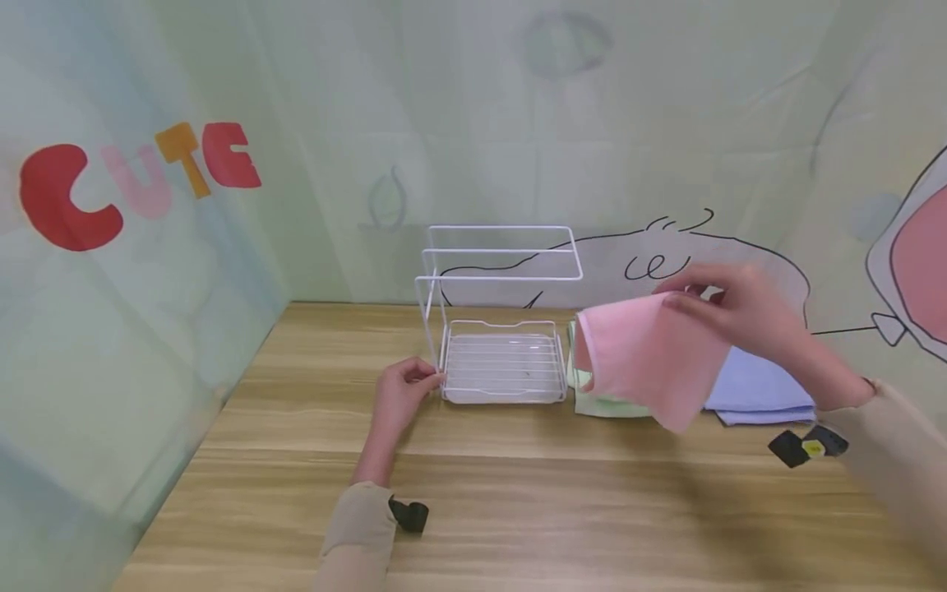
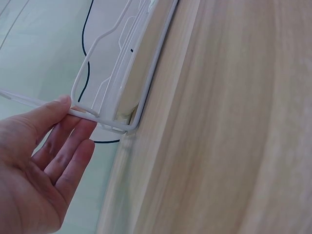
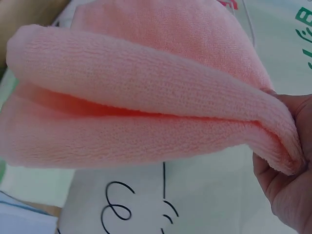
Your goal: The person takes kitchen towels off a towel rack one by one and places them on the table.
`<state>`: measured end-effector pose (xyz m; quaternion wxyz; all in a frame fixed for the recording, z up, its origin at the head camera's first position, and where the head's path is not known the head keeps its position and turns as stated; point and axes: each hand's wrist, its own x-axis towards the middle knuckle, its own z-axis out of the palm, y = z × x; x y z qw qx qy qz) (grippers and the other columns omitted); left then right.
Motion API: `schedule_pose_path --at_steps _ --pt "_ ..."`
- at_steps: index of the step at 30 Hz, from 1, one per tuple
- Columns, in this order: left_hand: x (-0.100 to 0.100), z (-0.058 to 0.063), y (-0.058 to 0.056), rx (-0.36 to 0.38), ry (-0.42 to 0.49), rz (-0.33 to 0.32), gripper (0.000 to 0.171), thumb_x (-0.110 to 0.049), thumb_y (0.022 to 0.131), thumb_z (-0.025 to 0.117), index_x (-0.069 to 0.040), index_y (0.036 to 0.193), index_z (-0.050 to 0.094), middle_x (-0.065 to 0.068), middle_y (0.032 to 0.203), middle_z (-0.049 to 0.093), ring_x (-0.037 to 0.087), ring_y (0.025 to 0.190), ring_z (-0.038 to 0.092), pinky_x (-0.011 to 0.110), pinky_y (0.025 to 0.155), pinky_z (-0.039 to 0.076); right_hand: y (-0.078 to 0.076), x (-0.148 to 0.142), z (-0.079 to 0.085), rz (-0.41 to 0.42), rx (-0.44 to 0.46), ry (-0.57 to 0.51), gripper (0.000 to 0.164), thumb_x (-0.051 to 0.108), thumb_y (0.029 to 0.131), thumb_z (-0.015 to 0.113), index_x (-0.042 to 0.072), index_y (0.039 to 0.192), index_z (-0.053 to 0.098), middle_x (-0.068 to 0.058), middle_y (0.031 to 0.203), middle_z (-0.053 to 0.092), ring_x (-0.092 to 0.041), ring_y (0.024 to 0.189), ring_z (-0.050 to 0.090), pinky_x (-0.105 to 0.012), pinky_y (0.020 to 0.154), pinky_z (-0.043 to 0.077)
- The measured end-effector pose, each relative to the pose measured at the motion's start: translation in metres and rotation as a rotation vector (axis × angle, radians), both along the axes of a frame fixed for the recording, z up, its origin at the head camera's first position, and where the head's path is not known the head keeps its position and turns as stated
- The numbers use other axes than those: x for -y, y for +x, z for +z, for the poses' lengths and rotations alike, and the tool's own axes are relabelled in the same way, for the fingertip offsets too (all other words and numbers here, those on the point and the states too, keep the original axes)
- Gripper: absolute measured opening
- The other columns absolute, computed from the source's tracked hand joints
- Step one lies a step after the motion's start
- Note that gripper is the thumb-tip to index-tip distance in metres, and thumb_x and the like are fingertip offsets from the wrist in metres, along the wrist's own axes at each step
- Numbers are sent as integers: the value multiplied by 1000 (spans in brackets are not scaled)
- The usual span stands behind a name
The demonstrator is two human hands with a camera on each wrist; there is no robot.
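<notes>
A folded pink towel (image 1: 651, 345) hangs in the air from my right hand (image 1: 747, 312), which pinches it by its upper edge. In the right wrist view the towel's (image 3: 146, 92) folded layers gape apart, with the fingers (image 3: 287, 190) at one end. My left hand (image 1: 402, 395) pinches the lower left upright of a white wire rack (image 1: 499, 278); the left wrist view shows thumb and fingers on the rack's wire (image 2: 80, 113). A clear tray (image 1: 503, 370) sits in the rack's base. Beside it lies a green towel (image 1: 610, 406), partly hidden behind the pink one.
A folded blue towel (image 1: 762, 390) lies to the right on the wooden table (image 1: 473, 501). Behind the table hangs a printed curtain (image 1: 473, 148), with another along the left side.
</notes>
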<state>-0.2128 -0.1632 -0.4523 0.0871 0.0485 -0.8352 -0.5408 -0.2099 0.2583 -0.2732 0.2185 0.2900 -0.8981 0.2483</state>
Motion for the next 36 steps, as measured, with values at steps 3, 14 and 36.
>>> schedule_pose_path --at_steps 3,14,36 --pt "0 0 -1 6 0 -2 17 -13 82 79 -1 89 70 17 97 75 11 76 66 22 68 56 7 0 -12 20 71 -23 22 8 85 77 26 98 76 9 85 72 4 73 55 -12 61 49" --pt "-1 1 -3 25 3 -6 16 -13 83 79 -3 91 70 16 98 74 14 80 66 25 71 57 49 4 -29 155 322 -82 21 7 88 73 24 101 75 15 93 72 1 79 60 -18 63 54" --pt "1 -2 -2 -12 4 -7 15 -13 83 79 -2 87 70 16 95 75 10 76 63 20 66 53 0 -22 -119 242 722 21 15 18 94 66 16 107 74 0 104 76 2 93 63 -19 84 50"
